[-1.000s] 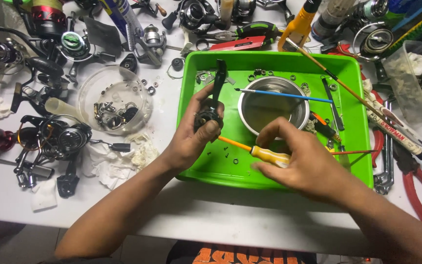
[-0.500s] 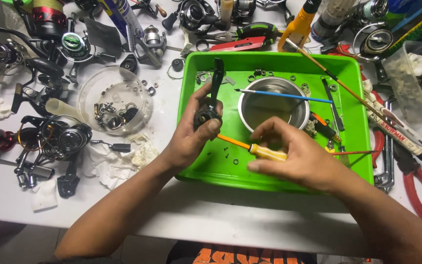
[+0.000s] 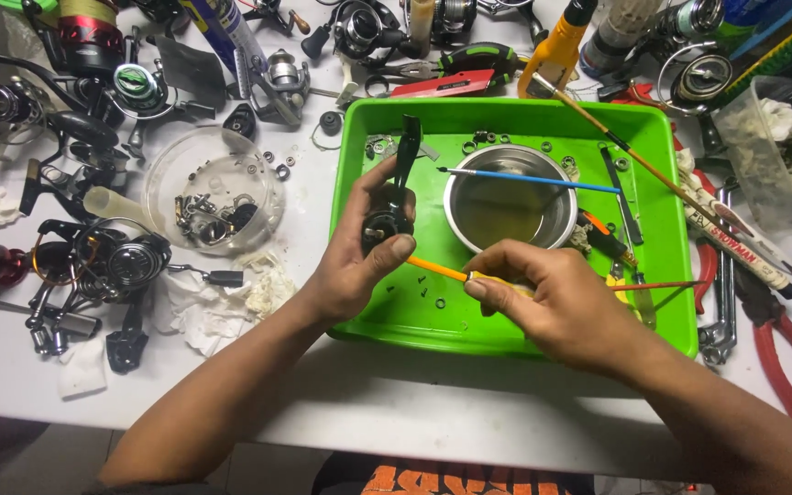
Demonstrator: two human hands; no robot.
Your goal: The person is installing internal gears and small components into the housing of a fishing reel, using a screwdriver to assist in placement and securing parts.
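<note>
Left hand [image 3: 350, 266] is gripping a black reel part [image 3: 394, 197], fingers clamped round it, over the left half of the green tray [image 3: 506, 124]. Right hand [image 3: 561, 307] is pinching a screwdriver [image 3: 456, 271] with yellow handle and orange shaft, tip touching the reel part. Metal bowl [image 3: 511, 206] is sitting in the tray's middle, blue brush [image 3: 533, 179] lying across it. Clear dish [image 3: 208, 188] of small parts is standing left of the tray.
</note>
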